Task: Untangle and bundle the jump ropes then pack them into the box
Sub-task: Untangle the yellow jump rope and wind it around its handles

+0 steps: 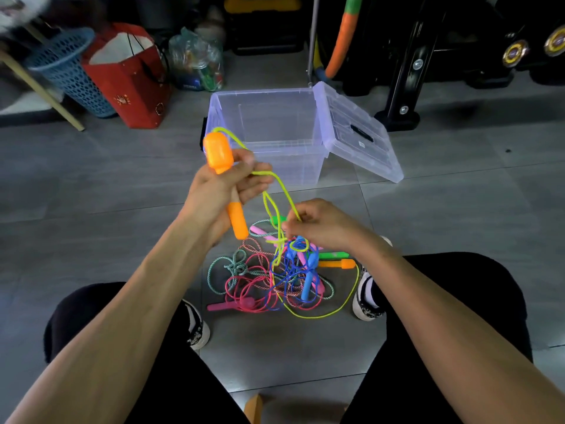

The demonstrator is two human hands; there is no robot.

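Low in the middle of the frame, a tangle of ropes (275, 280) is heaped on the floor (122, 185) between two shoes. Above it, the right hand (321, 224) is pinched on a yellow cord (284, 188). The left hand (220, 191) is curled round an orange handle (218, 153), held near-upright, its middle hidden by the fingers (244, 166). Beyond, a clear box (269, 117) stands open, with its lid (357, 130) leaning at its right.

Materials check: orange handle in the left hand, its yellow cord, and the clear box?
Orange handle: looks like moulded plastic, smooth and semi-glossy with soft highlights. Yellow cord: thin, smooth, uniformly neon, so probably PVC or a similar plastic rather than braided fibre; uncertain. Clear box: see-through rigid plastic, with the floor visible through its walls.
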